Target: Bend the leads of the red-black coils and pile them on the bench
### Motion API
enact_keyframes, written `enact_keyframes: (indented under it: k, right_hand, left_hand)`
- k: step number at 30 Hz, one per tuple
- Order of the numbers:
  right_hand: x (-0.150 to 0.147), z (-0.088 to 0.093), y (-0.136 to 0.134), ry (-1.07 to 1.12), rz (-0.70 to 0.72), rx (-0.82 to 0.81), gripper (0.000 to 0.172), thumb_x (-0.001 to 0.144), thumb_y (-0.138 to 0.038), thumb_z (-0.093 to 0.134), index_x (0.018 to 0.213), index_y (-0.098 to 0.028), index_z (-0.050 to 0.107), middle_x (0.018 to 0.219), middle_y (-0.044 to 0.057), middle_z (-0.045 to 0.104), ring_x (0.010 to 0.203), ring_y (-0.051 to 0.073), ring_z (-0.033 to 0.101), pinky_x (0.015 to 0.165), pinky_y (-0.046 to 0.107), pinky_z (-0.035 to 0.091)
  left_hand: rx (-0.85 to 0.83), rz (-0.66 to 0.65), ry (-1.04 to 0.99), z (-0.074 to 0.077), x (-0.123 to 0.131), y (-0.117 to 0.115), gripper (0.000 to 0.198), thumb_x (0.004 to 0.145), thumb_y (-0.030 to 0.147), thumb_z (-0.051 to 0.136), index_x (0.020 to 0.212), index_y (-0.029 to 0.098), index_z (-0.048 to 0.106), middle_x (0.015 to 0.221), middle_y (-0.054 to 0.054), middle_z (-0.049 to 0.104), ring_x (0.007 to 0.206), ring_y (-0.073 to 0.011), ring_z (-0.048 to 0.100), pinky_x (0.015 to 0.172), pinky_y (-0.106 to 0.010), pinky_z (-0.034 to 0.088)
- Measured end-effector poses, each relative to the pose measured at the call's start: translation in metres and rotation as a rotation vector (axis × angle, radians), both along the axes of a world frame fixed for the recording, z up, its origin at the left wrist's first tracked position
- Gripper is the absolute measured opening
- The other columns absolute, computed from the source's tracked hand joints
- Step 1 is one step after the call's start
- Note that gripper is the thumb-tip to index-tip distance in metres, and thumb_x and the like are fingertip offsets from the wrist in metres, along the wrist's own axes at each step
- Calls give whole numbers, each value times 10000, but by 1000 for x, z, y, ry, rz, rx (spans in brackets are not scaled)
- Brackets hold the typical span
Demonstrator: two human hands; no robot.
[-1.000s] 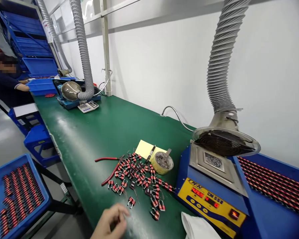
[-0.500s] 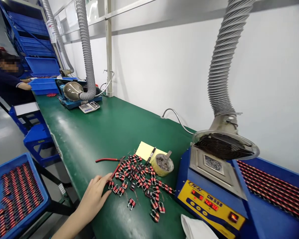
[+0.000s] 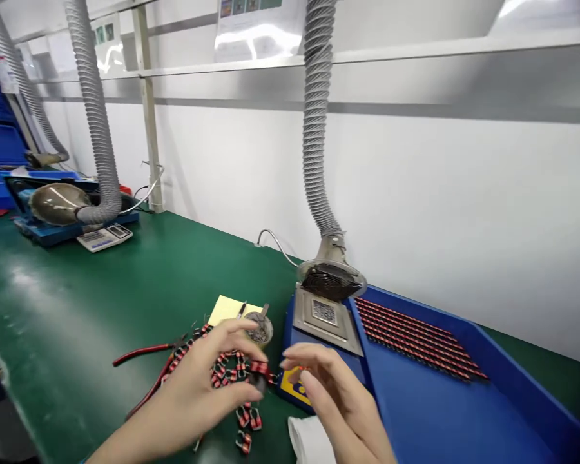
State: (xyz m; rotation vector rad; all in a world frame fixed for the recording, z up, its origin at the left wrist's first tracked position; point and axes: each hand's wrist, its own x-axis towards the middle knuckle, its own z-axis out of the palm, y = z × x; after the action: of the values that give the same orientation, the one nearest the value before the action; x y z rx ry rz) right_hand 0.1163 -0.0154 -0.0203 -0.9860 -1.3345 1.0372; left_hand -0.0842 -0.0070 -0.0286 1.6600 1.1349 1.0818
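Observation:
A small red coil with a black core (image 3: 258, 368) sits between the thumb and fingers of my left hand (image 3: 205, 380), which is closed on it. My right hand (image 3: 343, 403) is just to the right, fingers curved and thumb apart, with nothing visible in its grasp. Beneath and behind the left hand lies a loose pile of similar red coils (image 3: 225, 372), partly hidden by it. Red-handled pliers (image 3: 142, 352) rest to the left of the pile. A small tub of grey material (image 3: 261, 328) stands behind my hands.
A blue-and-yellow solder pot (image 3: 328, 328) stands on the green bench (image 3: 183, 270) under an extraction hood (image 3: 331, 280). Right of it, a blue tray (image 3: 430, 412) holds rows of coils (image 3: 415, 341). Yellow paper (image 3: 222, 309), white cloth (image 3: 312, 441) and a calculator (image 3: 105, 237) lie around.
My view has turned to the right. The left hand has lifted from beside the pile, now with a coil in its fingers. My right hand has come into view.

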Motion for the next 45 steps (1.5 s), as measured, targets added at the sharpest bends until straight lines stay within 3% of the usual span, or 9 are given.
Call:
enact_keyframes:
  k: [4,10,13,18,24,30,36,41,45]
  right_hand:
    - [18,-8,9,305,44,-19,147,786,-421,762,851,-304,701,924,15,670,890,190,640,792,263,527]
    - [33,-3,6,533,-110,-34,191,679,-340,865,765,-267,711,873,6,645,838,147,609,785,218,515]
    - [28,-2,9,636,-110,-84,225,649,-339,885,765,-260,710,862,-11,649,778,109,610,725,171,515]
    - [30,-19,20,622,-59,-51,150,726,-306,841,793,-256,718,875,-9,691,868,116,653,770,172,524]
    - [19,-28,24,537,-60,12,126,733,-305,838,778,-273,725,874,-9,716,898,121,652,800,171,501]
    - [10,-15,16,635,-60,-108,198,658,-304,885,744,-246,716,827,-7,686,735,107,636,696,182,505]
    - [8,-18,17,755,-95,-145,235,630,-287,906,737,-238,702,820,-34,693,745,70,645,716,135,506]
    - [0,-21,18,744,-62,-140,252,604,-305,916,715,-233,702,842,5,718,837,128,667,786,199,525]
    - [5,-18,18,789,24,-172,209,649,-273,888,739,-242,702,827,2,701,709,118,659,662,195,531]
  left_hand:
    - [229,-144,-12,28,63,17,528,793,136,650,1268,345,557,1098,-7,697,1126,-230,588,1085,-406,381]
    - [36,-159,-352,14,98,32,606,786,186,710,1333,353,508,1224,-2,680,1158,-215,586,1034,-356,434]
    - [-65,-202,-510,11,101,42,430,791,279,742,1212,287,658,1229,-34,692,1172,-236,589,1002,-339,463]
    - [-126,-307,-704,14,106,49,43,753,224,778,783,242,803,910,-38,785,953,-196,694,868,-251,535]
    - [-202,-136,-897,12,118,42,117,730,293,827,690,199,769,741,-19,765,714,-109,683,652,-136,526]
    - [-69,154,-1044,15,104,44,201,684,406,861,675,243,744,679,49,735,683,-73,662,725,-115,525]
    - [-127,-193,-693,11,104,43,143,708,183,818,843,228,798,950,-36,781,950,-167,689,852,-191,523]
    - [-69,24,-898,8,115,37,109,720,314,841,656,250,781,692,11,769,802,-112,683,800,-136,514]
    - [3,163,-1067,14,101,40,174,677,428,866,673,285,767,663,70,746,716,-77,688,812,-120,523]
